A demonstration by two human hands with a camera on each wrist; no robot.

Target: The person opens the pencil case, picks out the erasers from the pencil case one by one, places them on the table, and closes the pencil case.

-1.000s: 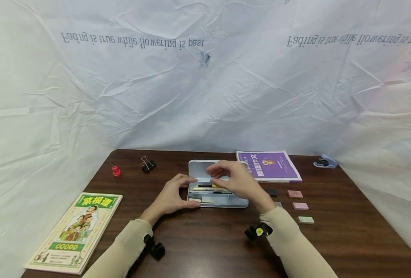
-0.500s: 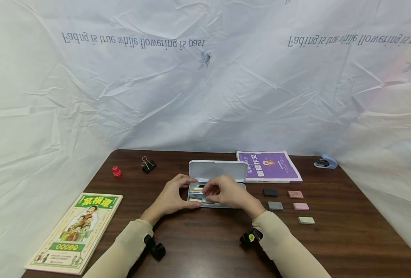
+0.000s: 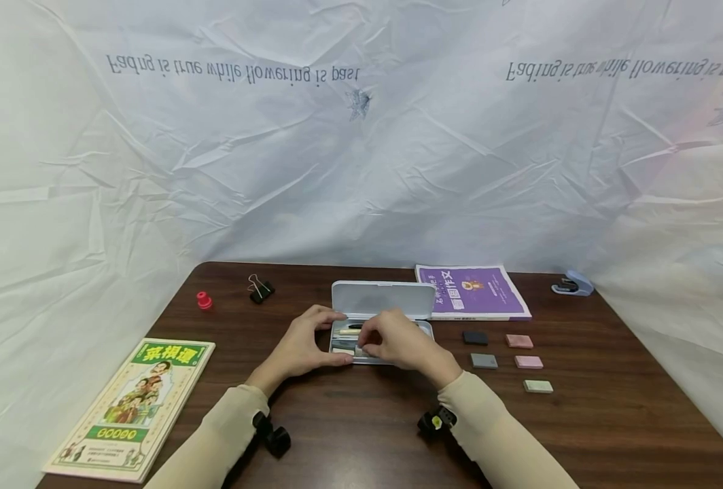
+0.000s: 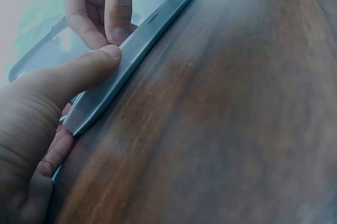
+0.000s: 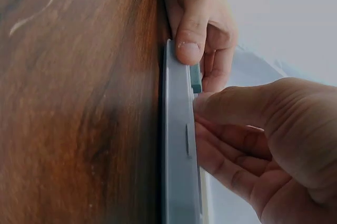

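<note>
A pale grey-blue pencil case (image 3: 384, 299) lies with its lid raised. My left hand (image 3: 299, 345) grips its left end, thumb on the front rim and fingers round the back. My right hand (image 3: 403, 341) reaches down into the case, thumb and fingers pinching a small pale eraser (image 3: 359, 352) that they mostly cover. Another eraser (image 3: 342, 352) lies left of it, near my left thumb; its greenish end (image 5: 196, 79) shows in the right wrist view. Behind them, a pen (image 3: 350, 332) lies in the case, partly hidden by my right hand.
Right of the case lie a black eraser (image 3: 475, 337), a grey one (image 3: 484, 361), two pinkish ones and a pale green one (image 3: 538, 386). A purple book (image 3: 478, 292) touches the lid's side. A stapler (image 3: 572, 284), binder clip (image 3: 261, 292), red stamp-like piece (image 3: 204, 300) and green-and-cream book (image 3: 135, 407) lie farther out.
My right hand has come down from above the case to the eraser in its front compartment, fingers closing together. The grey eraser on the table has come into view. My left hand stays put.
</note>
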